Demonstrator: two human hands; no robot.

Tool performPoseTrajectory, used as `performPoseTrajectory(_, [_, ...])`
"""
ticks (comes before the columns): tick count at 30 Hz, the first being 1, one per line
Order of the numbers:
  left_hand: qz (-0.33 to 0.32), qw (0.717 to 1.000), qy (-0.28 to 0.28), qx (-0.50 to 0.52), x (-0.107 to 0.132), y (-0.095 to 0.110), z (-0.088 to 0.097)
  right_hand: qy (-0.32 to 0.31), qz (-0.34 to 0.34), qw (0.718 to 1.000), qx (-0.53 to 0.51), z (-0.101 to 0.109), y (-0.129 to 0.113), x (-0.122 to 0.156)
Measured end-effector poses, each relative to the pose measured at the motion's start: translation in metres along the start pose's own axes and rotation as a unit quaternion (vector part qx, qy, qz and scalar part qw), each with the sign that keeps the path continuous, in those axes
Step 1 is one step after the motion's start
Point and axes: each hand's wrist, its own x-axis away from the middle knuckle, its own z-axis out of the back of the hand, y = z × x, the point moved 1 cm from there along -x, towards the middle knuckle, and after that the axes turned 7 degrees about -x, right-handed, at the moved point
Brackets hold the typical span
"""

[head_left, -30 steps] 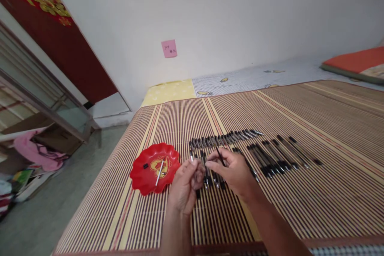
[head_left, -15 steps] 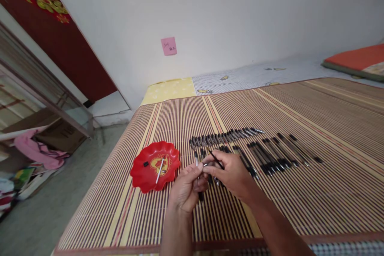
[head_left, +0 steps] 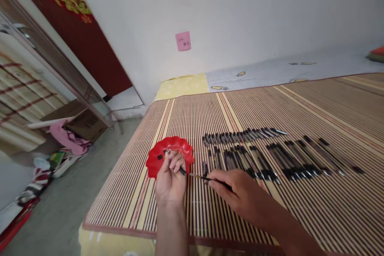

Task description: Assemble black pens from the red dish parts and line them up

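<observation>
My left hand (head_left: pixel 172 178) is closed around a pen barrel (head_left: pixel 182 171), just over the near rim of the red scalloped plate (head_left: pixel 153 165). A dark end pokes out on the right of the fingers and a shiny tip on the upper left; the fist hides the middle. To the right, my right hand (head_left: pixel 229 186) pinches a slim black pen refill (head_left: pixel 198 176), its thin end pointing left at the barrel. A small gap separates the two. Inside the plate sits a small black cap (head_left: pixel 159 157). A loose pen cap (head_left: pixel 204 167) lies beyond my right fingers.
A back row of pen caps (head_left: pixel 240 135) lies on the striped bamboo mat (head_left: pixel 135 192). Several pens (head_left: pixel 294 160) lie slanted in a row in front of them. A wall (head_left: pixel 240 16) with a pink note (head_left: pixel 183 41) stands behind; floor (head_left: pixel 129 128) shows left.
My hands have come apart: the left went left to the plate's edge with the barrel, the right moved right with the refill. The view has shifted left.
</observation>
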Motion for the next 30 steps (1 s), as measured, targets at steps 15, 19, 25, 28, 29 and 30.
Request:
performPoseTrajectory(15, [-0.048,0.998,0.032,-0.034,0.001,-0.008,-0.003,0.033,0.036,0.997,0.064,-0.008,0.001,0.000])
performPoseTrajectory(19, [-0.102,0.991,0.040,-0.075,0.001,-0.010,-0.003,0.081,0.057,0.983,0.154,-0.016,0.004,0.000])
performPoseTrajectory(25, [-0.081,0.989,0.065,-0.105,0.006,-0.030,-0.008,0.189,0.132,0.961,0.155,-0.035,-0.005,-0.004])
performPoseTrajectory(28, [-0.013,0.992,0.066,-0.104,0.010,-0.051,-0.009,0.248,0.145,0.958,0.021,-0.034,-0.016,-0.005])
performPoseTrajectory(29, [0.011,0.992,0.063,-0.112,0.011,-0.058,-0.009,0.259,0.137,0.955,-0.043,-0.031,-0.018,-0.005])
performPoseTrajectory(30, [0.031,0.989,0.065,-0.129,0.013,-0.064,-0.009,0.266,0.119,0.950,-0.110,-0.027,-0.018,-0.006])
